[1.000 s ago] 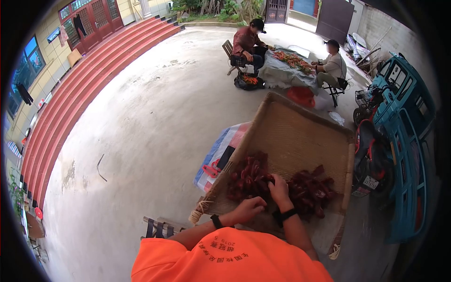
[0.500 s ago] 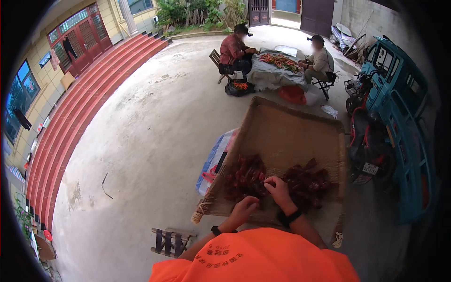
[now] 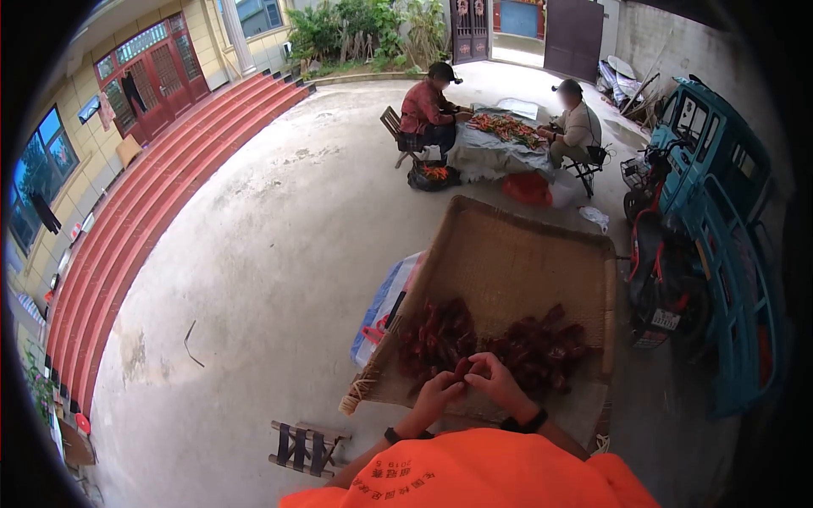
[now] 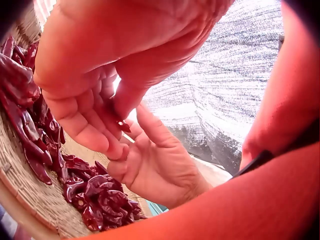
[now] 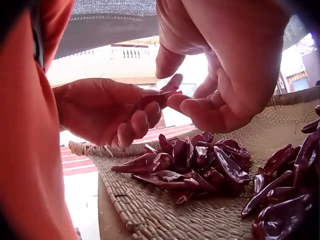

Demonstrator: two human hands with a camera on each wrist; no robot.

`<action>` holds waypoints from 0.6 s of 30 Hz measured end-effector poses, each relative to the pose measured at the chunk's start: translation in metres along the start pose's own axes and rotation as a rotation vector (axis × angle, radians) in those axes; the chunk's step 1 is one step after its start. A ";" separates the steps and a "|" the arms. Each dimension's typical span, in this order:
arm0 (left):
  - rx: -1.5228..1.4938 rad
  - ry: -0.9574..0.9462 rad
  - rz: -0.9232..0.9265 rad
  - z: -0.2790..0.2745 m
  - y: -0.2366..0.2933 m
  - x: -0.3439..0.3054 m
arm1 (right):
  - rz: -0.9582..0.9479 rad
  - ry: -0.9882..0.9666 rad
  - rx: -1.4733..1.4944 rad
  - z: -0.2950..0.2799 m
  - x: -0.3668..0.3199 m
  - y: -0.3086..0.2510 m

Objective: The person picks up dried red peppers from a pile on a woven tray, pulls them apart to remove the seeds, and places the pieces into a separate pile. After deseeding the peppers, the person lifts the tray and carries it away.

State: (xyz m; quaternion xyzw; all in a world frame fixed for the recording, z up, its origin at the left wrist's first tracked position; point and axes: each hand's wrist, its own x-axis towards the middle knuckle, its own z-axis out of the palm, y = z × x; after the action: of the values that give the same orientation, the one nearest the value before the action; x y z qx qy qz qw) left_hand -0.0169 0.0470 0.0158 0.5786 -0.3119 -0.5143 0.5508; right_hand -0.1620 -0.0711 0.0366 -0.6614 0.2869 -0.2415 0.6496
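Note:
My left hand [image 3: 436, 400] pinches a dried red chili pepper [image 5: 152, 98] between thumb and fingers, above the near edge of a woven tray [image 3: 525, 254]. The pepper's small stem end [image 4: 123, 125] pokes out from the grip. Close against it, my right hand [image 3: 506, 391] touches the pepper's end with loosely bent fingers, its thumb [image 5: 168, 64] held apart. Two heaps of dried chilies lie in the tray: a left heap [image 3: 442, 328] and a right heap [image 3: 549, 345], both dark red and glossy.
A folding stool [image 3: 309, 449] stands to the left, and a striped sheet [image 3: 394, 296] shows beside the tray. Two people sit at a covered table [image 3: 487, 157] of fresh peppers ahead. A motorcycle [image 3: 665, 279] and a blue three-wheeler [image 3: 720, 195] are at right.
My right hand has come from between the heaps to my left hand. The left hand now holds a pepper, and the two hands meet.

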 end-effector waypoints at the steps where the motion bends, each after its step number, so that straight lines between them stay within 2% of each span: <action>1: -0.075 0.000 0.003 0.003 -0.001 -0.001 | 0.008 -0.023 0.022 -0.001 -0.001 0.000; 5: 0.060 -0.025 0.022 0.011 -0.008 0.003 | 0.102 -0.179 0.008 -0.012 -0.004 -0.001; 8: 0.179 -0.017 0.020 0.020 -0.008 -0.001 | 0.059 -0.187 -0.053 -0.017 -0.009 0.000; 13: 0.372 -0.029 0.006 0.034 0.005 -0.008 | 0.219 -0.182 0.087 -0.025 -0.016 -0.009; 14: 0.369 -0.028 0.023 0.034 0.000 -0.009 | 0.254 -0.173 0.108 -0.026 -0.018 -0.010; 16: 0.360 -0.033 0.048 0.034 -0.021 -0.006 | 0.204 -0.173 0.137 -0.028 -0.016 0.008; 18: 0.262 -0.016 0.036 0.033 -0.034 -0.010 | 0.192 -0.156 0.024 -0.033 -0.016 -0.004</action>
State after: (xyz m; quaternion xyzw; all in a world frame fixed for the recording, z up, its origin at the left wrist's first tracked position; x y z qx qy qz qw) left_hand -0.0578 0.0529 -0.0096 0.6359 -0.3909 -0.4639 0.4772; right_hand -0.1964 -0.0835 0.0431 -0.6397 0.2949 -0.1294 0.6979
